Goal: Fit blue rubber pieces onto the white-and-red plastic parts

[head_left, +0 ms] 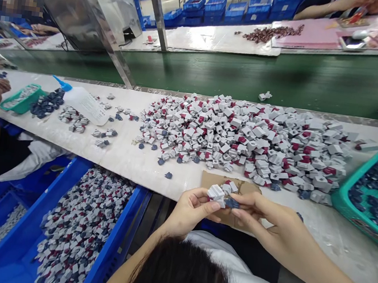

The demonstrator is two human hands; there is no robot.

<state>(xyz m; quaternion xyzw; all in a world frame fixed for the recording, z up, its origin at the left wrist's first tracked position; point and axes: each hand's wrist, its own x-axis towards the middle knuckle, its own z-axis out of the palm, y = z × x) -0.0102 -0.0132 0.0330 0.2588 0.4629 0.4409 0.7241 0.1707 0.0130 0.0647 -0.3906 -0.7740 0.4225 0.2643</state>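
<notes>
Above the cardboard [209, 179], a grey-white piece [216, 194] is pinched by the left hand [197, 206] and a dark blue piece [231, 203] by the right hand [261, 212]; fitting seems under way, steady alignment probably being called for next; beyond the cardboard, a pile [241, 136] is heaped on the surface [184, 177].

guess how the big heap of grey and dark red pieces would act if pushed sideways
The heap would probably slump and spread, since its pieces look loose and jumbled. Single ones would likely slide or tumble rather than roll, given their blocky shapes. Each is probably light: the left hand pinches a similar small grey piece.
</notes>
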